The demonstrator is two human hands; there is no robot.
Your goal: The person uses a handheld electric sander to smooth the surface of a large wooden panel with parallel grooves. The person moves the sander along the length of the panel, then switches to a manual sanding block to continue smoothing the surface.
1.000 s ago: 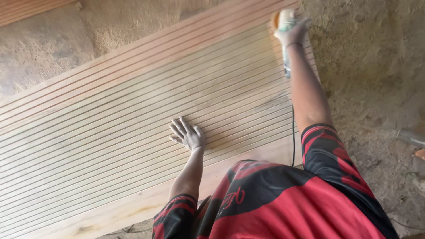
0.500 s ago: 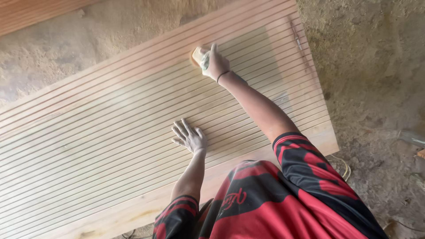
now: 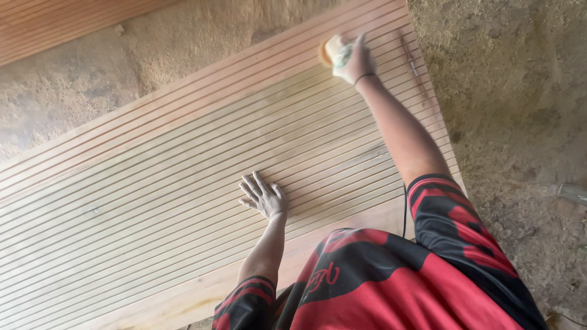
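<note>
Head view: right hand (image 3: 353, 61) clamped on a small sander (image 3: 333, 52) at the far right end of the grooved wooden panel (image 3: 153, 183); left hand (image 3: 264, 197) spread flat mid-panel, nearer the body. Panel's long axis running down-left. Sawdust-covered ground (image 3: 520, 91) all round.

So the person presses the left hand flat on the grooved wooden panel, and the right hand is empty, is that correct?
Not quite. In the head view the right hand is not empty: it grips a small sander on the grooved wooden panel. The left hand does lie flat on it.
</note>
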